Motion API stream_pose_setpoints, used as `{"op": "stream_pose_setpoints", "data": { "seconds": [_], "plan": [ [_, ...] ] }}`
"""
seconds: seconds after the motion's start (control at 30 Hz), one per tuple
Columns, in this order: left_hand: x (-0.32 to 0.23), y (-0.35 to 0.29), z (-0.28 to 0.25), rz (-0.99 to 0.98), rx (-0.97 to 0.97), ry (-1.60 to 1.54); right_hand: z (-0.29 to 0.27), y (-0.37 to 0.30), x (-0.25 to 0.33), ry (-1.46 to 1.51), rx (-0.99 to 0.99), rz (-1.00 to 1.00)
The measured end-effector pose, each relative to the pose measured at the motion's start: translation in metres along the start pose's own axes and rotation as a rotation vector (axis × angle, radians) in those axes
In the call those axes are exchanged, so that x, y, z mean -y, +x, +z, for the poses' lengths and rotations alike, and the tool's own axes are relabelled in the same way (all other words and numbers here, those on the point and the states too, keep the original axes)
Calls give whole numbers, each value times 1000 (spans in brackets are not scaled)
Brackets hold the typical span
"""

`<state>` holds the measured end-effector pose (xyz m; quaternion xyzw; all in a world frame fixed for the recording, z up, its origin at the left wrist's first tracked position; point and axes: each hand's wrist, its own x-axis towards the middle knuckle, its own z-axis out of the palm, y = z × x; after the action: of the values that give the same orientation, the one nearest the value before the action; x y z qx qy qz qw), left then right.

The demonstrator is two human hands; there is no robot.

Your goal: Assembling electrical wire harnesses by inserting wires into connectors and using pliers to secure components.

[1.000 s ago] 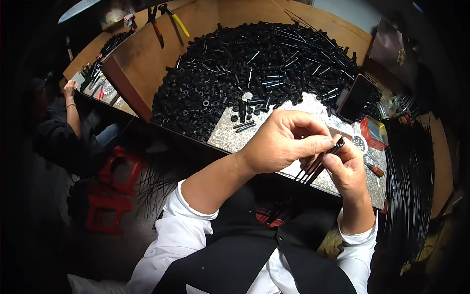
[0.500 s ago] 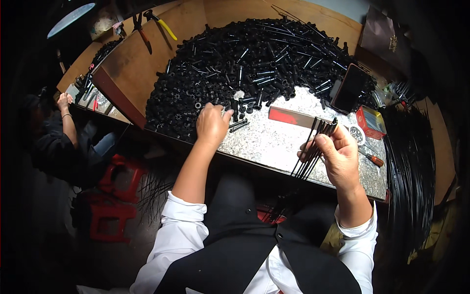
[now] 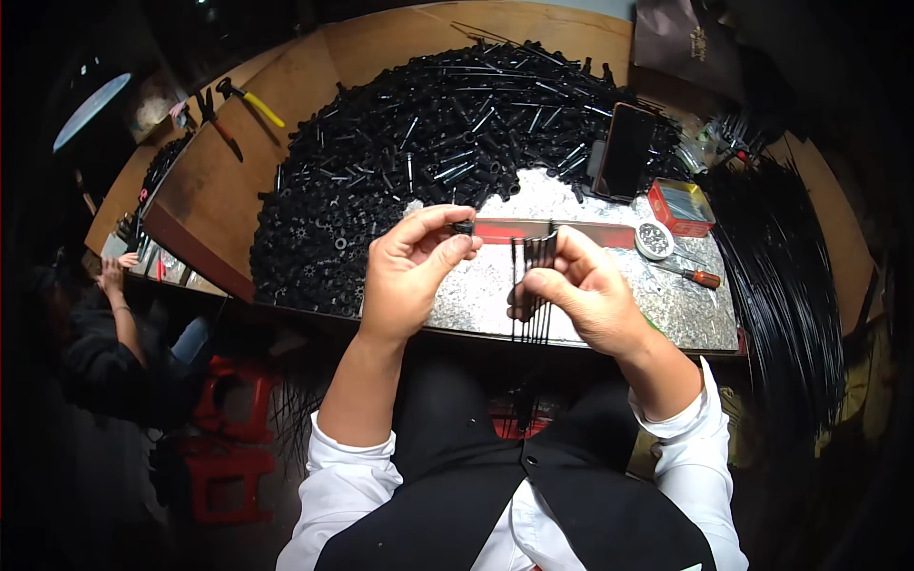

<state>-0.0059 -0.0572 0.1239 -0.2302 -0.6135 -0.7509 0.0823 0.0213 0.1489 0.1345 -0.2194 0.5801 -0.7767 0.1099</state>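
Speckled benchtop point(image 3: 468, 297) | left hand point(image 3: 406, 274): pinching black part point(image 3: 463, 227) | right hand point(image 3: 588, 297): gripping black rods point(image 3: 541, 249)

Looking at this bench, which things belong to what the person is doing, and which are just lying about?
Part of the work:
thin black rods, fanned out in the right hand
small black part, pinched in the left hand
heap of black parts, probably

Seemingly just lying about:
smartphone
orange-handled screwdriver
yellow-handled pincers
brown paper bag

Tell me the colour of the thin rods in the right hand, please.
Black. The thin rods show best in the head view.
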Motion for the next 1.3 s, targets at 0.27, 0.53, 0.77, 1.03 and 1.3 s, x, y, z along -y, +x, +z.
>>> {"op": "stream_pose_setpoints", "data": {
  "seconds": [0.27,0.53,0.77,1.03,1.3],
  "plan": [
    [-17,-2,20,71,111,-118,5,2,1,33,56,17],
    [-17,-2,18,56,140,-189,0,1,-4,16,80,-18],
    [-20,-3,17,36,177,-210,1,2,-4,24,85,-16],
    [-21,-3,26,67,184,-342,5,3,-5,-5,92,15],
    [-16,0,23,94,245,-410,2,3,0,-68,213,-18]
  ]
}}
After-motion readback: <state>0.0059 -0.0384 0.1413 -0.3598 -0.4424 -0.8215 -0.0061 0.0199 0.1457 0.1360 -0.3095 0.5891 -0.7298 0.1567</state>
